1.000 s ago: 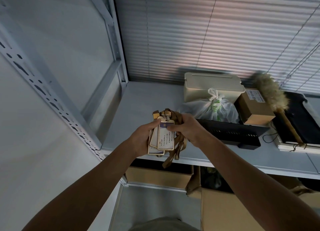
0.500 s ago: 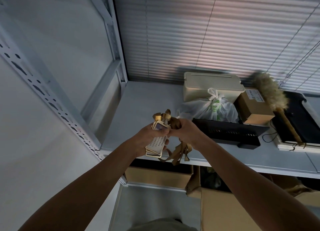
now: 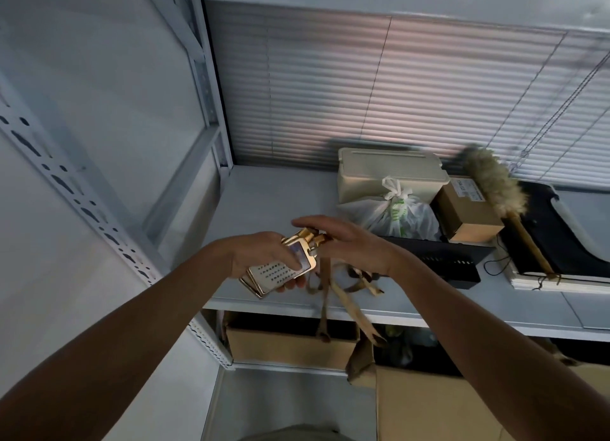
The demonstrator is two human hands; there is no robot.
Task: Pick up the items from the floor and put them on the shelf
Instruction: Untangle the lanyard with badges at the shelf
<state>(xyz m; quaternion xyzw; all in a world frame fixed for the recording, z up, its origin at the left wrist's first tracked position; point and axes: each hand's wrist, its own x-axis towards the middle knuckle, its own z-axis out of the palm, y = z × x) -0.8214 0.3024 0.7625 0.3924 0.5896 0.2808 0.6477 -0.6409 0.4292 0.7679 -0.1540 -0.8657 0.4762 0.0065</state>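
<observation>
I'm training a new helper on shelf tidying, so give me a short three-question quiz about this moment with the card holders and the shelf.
1. True or false: the left hand grips the stack of gold-rimmed card holders.
2. Where do the tan fabric lanyard straps hang? A) down over the front edge of the white metal shelf; B) coiled on the floor; C) wound round the right wrist.
3. Fill in: the knotted white plastic bag sits just in front of the cream lidded plastic ___.

Key: 1 true. 2 A. 3 box.
</observation>
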